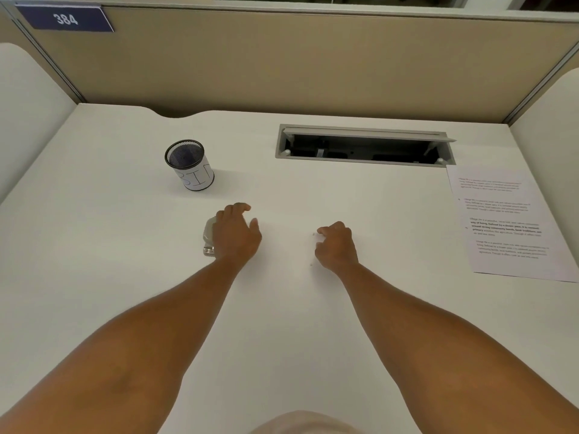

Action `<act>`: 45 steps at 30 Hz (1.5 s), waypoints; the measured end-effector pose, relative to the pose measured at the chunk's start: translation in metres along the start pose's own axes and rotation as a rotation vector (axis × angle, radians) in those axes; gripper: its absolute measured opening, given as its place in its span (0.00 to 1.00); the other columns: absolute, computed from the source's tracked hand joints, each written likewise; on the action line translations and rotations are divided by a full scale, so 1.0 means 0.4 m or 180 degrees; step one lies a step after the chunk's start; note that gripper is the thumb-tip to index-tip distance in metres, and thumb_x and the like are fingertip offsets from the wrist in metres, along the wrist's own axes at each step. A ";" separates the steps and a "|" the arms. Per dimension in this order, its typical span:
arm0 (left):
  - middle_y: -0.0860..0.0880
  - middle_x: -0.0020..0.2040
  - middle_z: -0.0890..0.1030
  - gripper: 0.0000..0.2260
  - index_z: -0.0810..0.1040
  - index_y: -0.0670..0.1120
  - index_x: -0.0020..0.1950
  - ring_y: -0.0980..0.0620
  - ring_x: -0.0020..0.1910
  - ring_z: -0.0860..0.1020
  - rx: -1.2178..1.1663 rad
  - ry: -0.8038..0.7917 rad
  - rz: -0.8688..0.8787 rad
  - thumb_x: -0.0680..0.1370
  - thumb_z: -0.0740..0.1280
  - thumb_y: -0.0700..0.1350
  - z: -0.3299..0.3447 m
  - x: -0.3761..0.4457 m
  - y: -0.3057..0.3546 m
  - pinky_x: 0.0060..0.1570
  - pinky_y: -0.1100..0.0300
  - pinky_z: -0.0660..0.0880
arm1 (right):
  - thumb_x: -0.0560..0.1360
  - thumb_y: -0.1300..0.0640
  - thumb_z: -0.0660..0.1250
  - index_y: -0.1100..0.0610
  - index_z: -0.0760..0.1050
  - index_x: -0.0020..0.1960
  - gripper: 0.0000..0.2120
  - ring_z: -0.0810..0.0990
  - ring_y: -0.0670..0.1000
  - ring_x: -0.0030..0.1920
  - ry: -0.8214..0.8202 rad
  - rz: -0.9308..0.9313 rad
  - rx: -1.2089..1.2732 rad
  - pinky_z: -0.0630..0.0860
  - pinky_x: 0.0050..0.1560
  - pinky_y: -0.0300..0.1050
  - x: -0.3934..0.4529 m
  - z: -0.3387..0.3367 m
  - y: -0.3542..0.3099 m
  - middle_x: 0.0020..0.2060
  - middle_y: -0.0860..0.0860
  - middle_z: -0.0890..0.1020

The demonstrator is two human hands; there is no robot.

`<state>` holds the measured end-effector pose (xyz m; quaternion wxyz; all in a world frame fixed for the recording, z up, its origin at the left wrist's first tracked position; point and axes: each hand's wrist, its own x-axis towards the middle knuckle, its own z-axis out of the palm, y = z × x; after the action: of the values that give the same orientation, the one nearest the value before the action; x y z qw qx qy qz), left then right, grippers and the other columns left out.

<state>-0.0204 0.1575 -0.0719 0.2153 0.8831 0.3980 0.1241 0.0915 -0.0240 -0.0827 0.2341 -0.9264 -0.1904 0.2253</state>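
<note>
My left hand (236, 234) rests knuckles-up on the white desk (125, 277), with its little-finger side over a small grey and silver stapler-like tool (208, 238). The thumb and forefinger are spread away from the tool. Most of the tool is hidden under the hand. My right hand (335, 245) sits a hand's width to the right, fingers curled inward with the tips pointing left. Nothing shows between them. Two tiny specks (313, 234) lie on the desk just left of those fingertips.
A black mesh cup (189, 166) wrapped in a paper label reading BIN stands behind and left of my left hand. A printed sheet (504, 223) lies at the right edge. An open cable tray (365, 145) is set into the desk's back. Partition walls enclose three sides.
</note>
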 end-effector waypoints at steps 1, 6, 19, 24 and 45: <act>0.48 0.60 0.78 0.14 0.75 0.48 0.64 0.45 0.62 0.72 0.0017 -0.0086 0.0143 0.78 0.66 0.47 0.011 -0.008 0.008 0.59 0.51 0.69 | 0.76 0.60 0.62 0.54 0.74 0.67 0.19 0.68 0.52 0.67 0.0006 0.0004 -0.0007 0.74 0.59 0.46 0.003 0.003 0.002 0.64 0.52 0.69; 0.48 0.67 0.75 0.17 0.73 0.46 0.69 0.46 0.69 0.69 -0.0068 -0.0515 0.0544 0.80 0.64 0.46 0.065 -0.044 0.021 0.66 0.52 0.67 | 0.77 0.58 0.61 0.51 0.75 0.65 0.17 0.65 0.52 0.64 0.0036 -0.0091 -0.0095 0.73 0.51 0.45 0.017 0.017 0.012 0.60 0.51 0.69; 0.47 0.78 0.65 0.21 0.68 0.47 0.76 0.46 0.78 0.59 -0.0080 -0.0424 0.0750 0.83 0.59 0.48 0.143 -0.090 -0.019 0.77 0.50 0.54 | 0.74 0.64 0.65 0.54 0.81 0.60 0.17 0.63 0.48 0.51 0.0168 -0.0866 0.0398 0.66 0.53 0.38 -0.009 0.034 0.066 0.51 0.51 0.71; 0.47 0.78 0.66 0.21 0.69 0.46 0.75 0.47 0.78 0.60 -0.0051 -0.0301 0.0749 0.83 0.59 0.48 0.153 -0.099 -0.018 0.77 0.49 0.54 | 0.70 0.54 0.76 0.52 0.84 0.55 0.14 0.67 0.49 0.53 -0.0051 -0.1086 0.0699 0.69 0.59 0.41 -0.023 0.027 0.097 0.49 0.48 0.73; 0.51 0.78 0.66 0.21 0.69 0.49 0.75 0.50 0.78 0.59 -0.0055 -0.0256 0.0656 0.82 0.59 0.50 0.162 -0.096 -0.027 0.77 0.51 0.54 | 0.72 0.58 0.74 0.54 0.86 0.47 0.05 0.75 0.43 0.43 -0.0041 -0.0428 0.1294 0.67 0.43 0.25 0.031 0.004 0.081 0.41 0.46 0.78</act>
<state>-0.0270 0.1166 -0.1355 0.2248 0.9217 0.2950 0.1134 0.1088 -0.0441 -0.1049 0.4294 -0.8438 -0.2039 0.2489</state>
